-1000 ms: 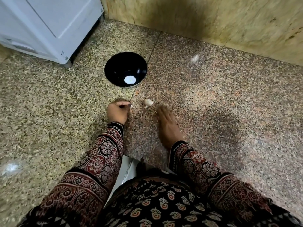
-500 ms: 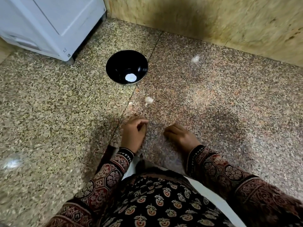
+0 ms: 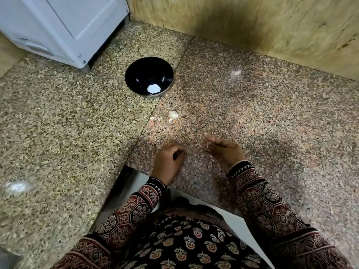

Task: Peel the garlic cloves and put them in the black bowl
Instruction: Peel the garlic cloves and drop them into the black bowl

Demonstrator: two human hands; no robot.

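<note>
Hovering just over the granite counter (image 3: 58, 133), both hands were pulled in near the person's body, well short of the garlic clove (image 3: 172, 114), which lay on the stone between them and the black bowl (image 3: 136, 72). Left hand (image 3: 168, 162) had its fingers curled in toward the thumb, and honestly I couldn't tell if it was pinching anything. Right hand (image 3: 226, 151) looked loose and slack, nothing in it. My guess is the bowl was parked just past the clove so a peeled one only needed a short trip. White patch (image 3: 153, 88) in the bottom of the bowl might've been glare, couldn't say. Tiny pale scrap (image 3: 152, 118) sat near the clove by the seam (image 3: 144, 129) between two slabs. Counter was speckled stone, with a white appliance (image 3: 64, 26) in the back left corner and a yellowish wall (image 3: 252, 26) behind.
</note>
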